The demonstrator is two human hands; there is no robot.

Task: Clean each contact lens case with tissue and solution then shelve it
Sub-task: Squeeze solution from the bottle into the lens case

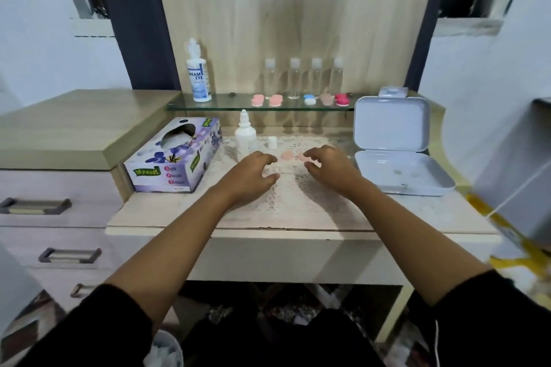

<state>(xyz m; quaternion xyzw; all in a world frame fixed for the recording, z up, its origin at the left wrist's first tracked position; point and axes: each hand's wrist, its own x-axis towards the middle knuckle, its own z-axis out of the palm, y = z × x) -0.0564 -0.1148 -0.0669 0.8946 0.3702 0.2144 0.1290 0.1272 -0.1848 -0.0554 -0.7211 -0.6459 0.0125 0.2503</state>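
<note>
A pale pink contact lens case lies on the lace mat between my two hands. My left hand hovers just left of it with loosely curled fingers and holds nothing. My right hand reaches in from the right, and its fingertips hide the case's right end; I see no grip. A small white solution bottle stands uncapped behind my left hand, its cap beside it. The purple tissue box sits to the left. Several cases rest on the glass shelf, among them pink and red.
A large solution bottle and several clear bottles stand on the shelf. An open white hinged box occupies the table's right side. Drawers are at the left, and a grey box juts in at the right.
</note>
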